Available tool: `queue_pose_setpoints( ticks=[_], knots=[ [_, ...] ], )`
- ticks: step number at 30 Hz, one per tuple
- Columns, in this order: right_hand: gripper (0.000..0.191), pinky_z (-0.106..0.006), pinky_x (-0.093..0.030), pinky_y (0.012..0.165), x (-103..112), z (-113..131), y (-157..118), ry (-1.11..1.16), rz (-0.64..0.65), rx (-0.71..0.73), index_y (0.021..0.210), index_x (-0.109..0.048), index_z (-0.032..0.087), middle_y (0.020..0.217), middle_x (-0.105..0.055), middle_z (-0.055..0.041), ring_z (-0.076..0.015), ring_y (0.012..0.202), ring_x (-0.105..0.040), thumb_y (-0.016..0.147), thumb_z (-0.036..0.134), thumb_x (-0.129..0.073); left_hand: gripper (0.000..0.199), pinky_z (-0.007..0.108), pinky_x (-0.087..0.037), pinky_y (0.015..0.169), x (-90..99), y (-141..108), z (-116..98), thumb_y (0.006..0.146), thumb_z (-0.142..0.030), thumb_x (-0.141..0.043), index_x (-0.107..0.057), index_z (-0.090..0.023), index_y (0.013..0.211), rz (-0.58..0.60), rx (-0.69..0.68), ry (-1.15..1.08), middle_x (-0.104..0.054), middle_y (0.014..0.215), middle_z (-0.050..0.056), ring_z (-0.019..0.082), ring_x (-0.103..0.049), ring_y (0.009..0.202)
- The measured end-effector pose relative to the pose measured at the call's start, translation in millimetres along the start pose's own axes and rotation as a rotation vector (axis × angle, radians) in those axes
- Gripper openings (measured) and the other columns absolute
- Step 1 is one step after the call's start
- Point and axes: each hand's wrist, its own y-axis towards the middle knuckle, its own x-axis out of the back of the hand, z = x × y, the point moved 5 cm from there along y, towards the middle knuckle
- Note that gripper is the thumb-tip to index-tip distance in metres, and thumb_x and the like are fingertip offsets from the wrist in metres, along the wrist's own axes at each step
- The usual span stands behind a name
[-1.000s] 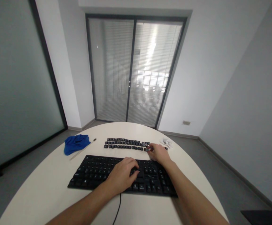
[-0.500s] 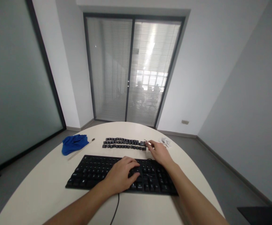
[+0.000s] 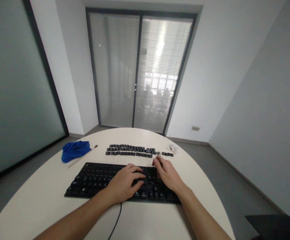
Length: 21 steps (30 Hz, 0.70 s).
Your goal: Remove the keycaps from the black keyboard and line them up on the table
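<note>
A black keyboard (image 3: 97,178) lies across the round table, its cable running toward me. My left hand (image 3: 125,183) rests on the middle of it, fingers apart and holding nothing. Over the keyboard's upper right part is my right hand (image 3: 166,171), thumb and fingers pinched together; what they hold is too small to make out. Rows of loose black keycaps (image 3: 128,153) lie beyond the keyboard, with several more to the right, just past my right hand.
A blue cloth (image 3: 76,151) and a thin stick with a dark tip (image 3: 83,157) lie at the left of the pale table (image 3: 34,200). Crumpled white tissue (image 3: 173,148) sits at the back right. A black object (image 3: 275,226) shows at the lower right, beyond the table.
My right hand has drawn back from the keycap rows to above the keyboard, uncovering keycaps at the right. My left hand stays on the keyboard. The view has shifted slightly.
</note>
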Motion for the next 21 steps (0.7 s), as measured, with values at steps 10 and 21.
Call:
queue_pose_setpoints(
  ticks=[10,21],
  knots=[
    [0.034,-0.026,-0.040,0.051,4.6,-11.3,3.8,0.048,-0.148,-0.015,0.074,-0.057,0.021,0.052,-0.057,0.0021,-0.0167,0.050,-0.056,0.087,0.052,-0.059,0.024,0.041,-0.044,0.100,-0.7,1.7,-0.9,0.090,-0.026,-0.057,-0.069,-0.026,0.111,0.033,0.024,0.050,-0.065,0.118,0.004,0.023,-0.052,0.112],
    [0.041,-0.026,-0.043,0.055,-6.1,-23.7,6.9,0.113,-0.087,-0.099,0.076,-0.057,0.020,0.064,-0.067,-0.0017,-0.0159,0.050,-0.060,0.093,0.056,-0.045,0.023,0.040,-0.044,0.100,-0.6,1.7,-1.8,0.092,-0.026,-0.056,-0.069,-0.026,0.111,0.028,-0.002,0.054,-0.065,0.115,0.003,0.022,-0.052,0.111]
  ],
)
